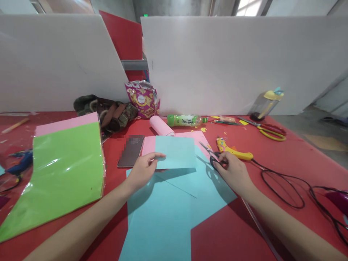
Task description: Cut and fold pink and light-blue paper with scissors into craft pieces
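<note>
I'd treat the card (176, 152) as light and easily creased, best pinched at an edge; on my feed it's plain pale blue, held above a larger sheet (160, 224). My left grip (143, 170) is clamped on its left side, my right grip (234, 169) on the scissors (212, 160) (blades clear of the card)

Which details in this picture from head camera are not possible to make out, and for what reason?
In the head view:
Left hand: any fingers under the raised blue sheet are hidden by it.
Scissors: handles partly covered by the right hand.
Purple object: cut off by the right edge, kind unclear.
Green bottle: label's fine print too small to read.
</note>
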Demonstrator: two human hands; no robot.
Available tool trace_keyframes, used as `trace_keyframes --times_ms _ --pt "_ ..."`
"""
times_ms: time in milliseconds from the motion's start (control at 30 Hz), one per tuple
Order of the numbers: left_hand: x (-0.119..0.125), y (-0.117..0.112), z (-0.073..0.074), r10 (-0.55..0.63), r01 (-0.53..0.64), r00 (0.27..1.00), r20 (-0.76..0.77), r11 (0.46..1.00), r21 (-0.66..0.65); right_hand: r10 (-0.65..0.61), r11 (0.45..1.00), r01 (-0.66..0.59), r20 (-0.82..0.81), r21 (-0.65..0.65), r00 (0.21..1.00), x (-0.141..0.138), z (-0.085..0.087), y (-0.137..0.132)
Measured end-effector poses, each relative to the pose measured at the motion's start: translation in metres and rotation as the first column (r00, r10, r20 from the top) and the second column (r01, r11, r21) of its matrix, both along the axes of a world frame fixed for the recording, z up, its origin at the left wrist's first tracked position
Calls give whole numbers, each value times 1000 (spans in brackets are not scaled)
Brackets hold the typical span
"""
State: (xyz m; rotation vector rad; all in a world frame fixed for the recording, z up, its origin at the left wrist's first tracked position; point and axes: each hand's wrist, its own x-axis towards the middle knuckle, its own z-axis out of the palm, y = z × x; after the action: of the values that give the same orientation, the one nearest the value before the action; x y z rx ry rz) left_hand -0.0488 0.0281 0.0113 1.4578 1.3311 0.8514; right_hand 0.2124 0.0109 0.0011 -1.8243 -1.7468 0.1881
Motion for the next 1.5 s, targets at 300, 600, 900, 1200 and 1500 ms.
trace_keyframes --times_ms 300,600,900,1200,1500 --pt "2 -2 0 -8 9 1000 20 999 -33 -13 999 1 -241 -52 971 1 -7 2" --pt "-1 -4 0 -133 134 986 -103 991 -1 68 997 -68 -676 27 734 -6 -10 -3" --pt "0 -8 6 -300 366 896 -328 917 161 223 901 -430 -787 -58 575 -16 3 -13" --pt "-2 -4 3 -214 291 941 -262 908 303 172 819 -525 -773 -232 611 -18 12 -17" --pt "8 -7 -4 -47 58 977 208 997 -47 60 965 -234 -767 -120 639 -26 2 -20"
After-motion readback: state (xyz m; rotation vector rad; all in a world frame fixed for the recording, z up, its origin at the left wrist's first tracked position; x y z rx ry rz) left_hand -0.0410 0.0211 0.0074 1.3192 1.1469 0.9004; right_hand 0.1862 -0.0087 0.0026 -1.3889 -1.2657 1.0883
